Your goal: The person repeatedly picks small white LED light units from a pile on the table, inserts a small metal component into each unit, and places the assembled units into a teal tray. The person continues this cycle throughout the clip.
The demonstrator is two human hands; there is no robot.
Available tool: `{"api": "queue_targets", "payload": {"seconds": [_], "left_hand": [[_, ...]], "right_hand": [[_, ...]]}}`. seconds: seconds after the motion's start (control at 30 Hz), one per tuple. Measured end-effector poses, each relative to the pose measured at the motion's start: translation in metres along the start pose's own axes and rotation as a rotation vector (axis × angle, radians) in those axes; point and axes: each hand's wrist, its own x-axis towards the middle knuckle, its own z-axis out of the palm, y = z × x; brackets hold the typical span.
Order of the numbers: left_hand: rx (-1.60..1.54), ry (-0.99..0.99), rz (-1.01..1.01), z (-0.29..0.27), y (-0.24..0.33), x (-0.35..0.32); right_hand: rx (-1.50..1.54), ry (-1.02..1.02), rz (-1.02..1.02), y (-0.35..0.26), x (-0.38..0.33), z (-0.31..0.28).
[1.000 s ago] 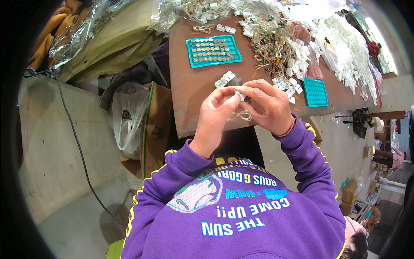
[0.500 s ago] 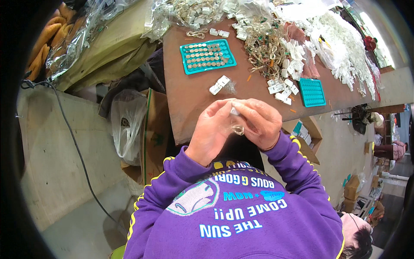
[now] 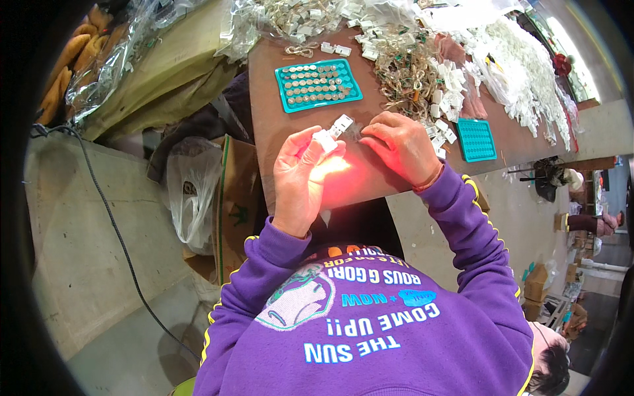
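My left hand (image 3: 298, 175) is raised at the table's near edge, with a small white plastic case (image 3: 323, 140) pinched between thumb and fingers. A bright red-pink glow (image 3: 338, 166) spreads beside the case and blurs what lies there. To its right, my right hand (image 3: 403, 148) is over the table with its fingers bent and the fingertips close together. Whatever they may hold is too small to make out. Another white case (image 3: 342, 123) lies just beyond my left hand, next to a scrap of clear plastic (image 3: 353, 132).
A teal tray (image 3: 284, 92) with rows of round silvery cells lies farther back; a second teal tray (image 3: 477, 140) sits right. Tangled wires (image 3: 403, 72), white cases (image 3: 452, 99) and a white heap (image 3: 522, 72) cover the far right. A cardboard box (image 3: 234, 204) stands left.
My hands have moved apart: the left forward and to the left with the white case, the right forward and to the right. A red glow has appeared beside the case.
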Motion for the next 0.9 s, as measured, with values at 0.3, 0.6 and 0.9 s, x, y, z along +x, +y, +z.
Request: {"api": "queue_targets", "payload": {"seconds": [0.3, 0.6, 0.9], "left_hand": [[0.079, -0.027, 0.004, 0.001, 0.000, 0.000], [0.092, -0.050, -0.025, 0.000, -0.001, 0.001], [0.101, -0.090, -0.135, 0.010, -0.007, 0.001]], "right_hand": [[-0.177, 0.121, 0.001, -0.001, -0.012, 0.011], [0.157, 0.145, 0.300, 0.009, -0.018, 0.002], [0.698, 0.074, 0.593, -0.007, -0.007, -0.021]]}}
